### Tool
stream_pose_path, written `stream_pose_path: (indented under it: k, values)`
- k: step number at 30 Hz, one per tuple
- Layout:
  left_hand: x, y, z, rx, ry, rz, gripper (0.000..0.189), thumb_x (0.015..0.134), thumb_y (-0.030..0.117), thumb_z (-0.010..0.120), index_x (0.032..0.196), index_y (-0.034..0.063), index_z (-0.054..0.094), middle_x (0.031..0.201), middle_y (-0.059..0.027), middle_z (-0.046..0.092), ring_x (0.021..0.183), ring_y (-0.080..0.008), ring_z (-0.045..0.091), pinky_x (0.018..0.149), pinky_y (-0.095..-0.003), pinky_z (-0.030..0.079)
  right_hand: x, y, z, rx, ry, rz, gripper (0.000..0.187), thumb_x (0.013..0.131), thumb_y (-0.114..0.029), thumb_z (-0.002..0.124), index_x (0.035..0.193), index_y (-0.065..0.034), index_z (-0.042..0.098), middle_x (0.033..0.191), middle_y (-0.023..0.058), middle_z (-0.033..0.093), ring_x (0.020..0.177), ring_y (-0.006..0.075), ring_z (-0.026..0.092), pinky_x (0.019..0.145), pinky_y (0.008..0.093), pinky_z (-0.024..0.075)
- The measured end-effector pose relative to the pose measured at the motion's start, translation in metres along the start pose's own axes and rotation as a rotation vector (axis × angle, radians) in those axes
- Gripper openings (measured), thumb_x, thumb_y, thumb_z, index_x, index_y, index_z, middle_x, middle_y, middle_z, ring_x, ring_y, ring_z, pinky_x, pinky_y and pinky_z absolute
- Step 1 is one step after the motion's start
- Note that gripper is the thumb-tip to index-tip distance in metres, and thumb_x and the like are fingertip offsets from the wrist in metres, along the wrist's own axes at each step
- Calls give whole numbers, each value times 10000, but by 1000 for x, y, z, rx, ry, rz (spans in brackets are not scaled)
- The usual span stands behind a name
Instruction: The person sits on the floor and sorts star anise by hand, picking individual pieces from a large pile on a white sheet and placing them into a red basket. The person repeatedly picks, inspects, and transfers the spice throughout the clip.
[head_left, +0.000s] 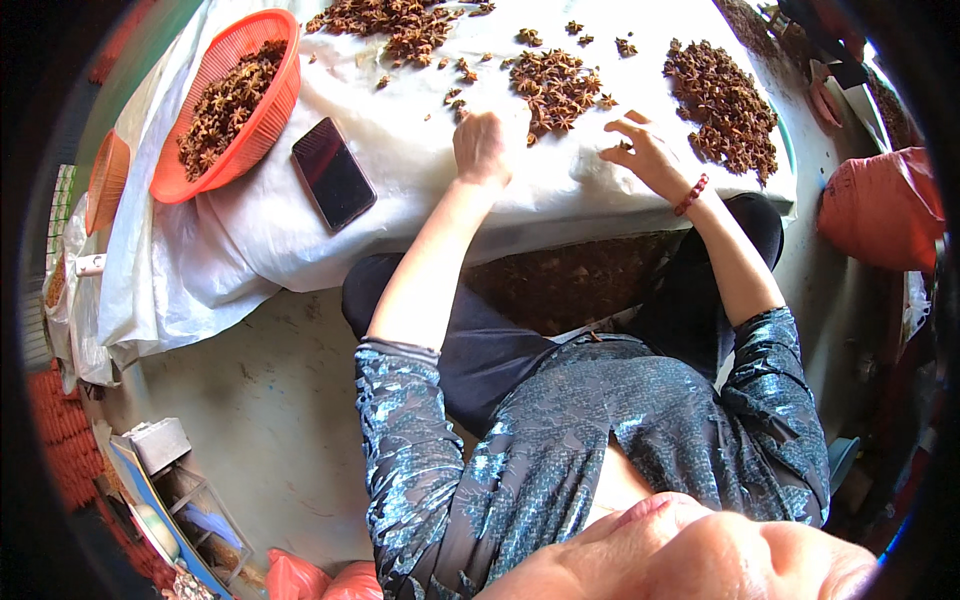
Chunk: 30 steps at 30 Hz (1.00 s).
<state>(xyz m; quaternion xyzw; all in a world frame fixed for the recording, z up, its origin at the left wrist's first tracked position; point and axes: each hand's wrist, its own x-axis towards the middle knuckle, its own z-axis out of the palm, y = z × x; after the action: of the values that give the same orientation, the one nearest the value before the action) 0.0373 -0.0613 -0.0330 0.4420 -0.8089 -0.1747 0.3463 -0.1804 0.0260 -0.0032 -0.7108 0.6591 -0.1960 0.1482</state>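
Observation:
My left hand (480, 148) is over the white plastic sheet (420, 180), fingers curled down. A few loose star anise (459, 111) lie just beyond it, and whether it holds one is hidden. My right hand (651, 154), with a red bead bracelet at the wrist, has thumb and fingers apart. In the gap between them shows a small dark piece (625, 145); I cannot tell whether it is touched. Between and beyond both hands lies a middle heap of star anise (553, 90). To the right of my right hand is a larger heap (720, 109).
Another star anise heap (397, 26) lies at the far edge. Left, an orange plastic basket (281, 105) holds star anise, beside a black smartphone (334, 174). An orange-red sack (881, 210) stands at the right. Red plastic bags (319, 576) lie on the floor.

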Motion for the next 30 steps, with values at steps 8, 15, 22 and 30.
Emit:
stream_pose_path:
  k: [8,15,22,30]
  values:
    - [55,8,40,326,-134,-124,262,834,297,531,818,92,694,827,-177,664,779,-352,649,699,-437,509,36,29,30,-251,158,-529,205,831,-102,643,1028,-51,660,1143,86,619,1128,271,525,932,369,456]
    - [45,1,21,93,-45,-171,255,850,252,536,871,34,667,844,-173,672,796,-331,652,720,-391,498,52,65,26,265,416,-546,136,874,-92,613,986,-21,645,930,83,625,832,224,592,725,301,496]
    - [19,38,26,-916,-75,-331,117,927,79,530,974,4,607,813,-20,623,682,-75,567,614,-213,467,46,7,47,681,358,-422,471,757,-218,751,1148,-68,537,900,66,566,772,181,534,660,303,475]
    - [-2,66,44,-1138,71,-596,148,952,127,464,897,34,565,788,-14,565,670,-86,517,594,-240,449,20,8,40,499,284,-427,233,887,-89,554,1095,-27,470,848,137,565,789,270,592,697,342,492]
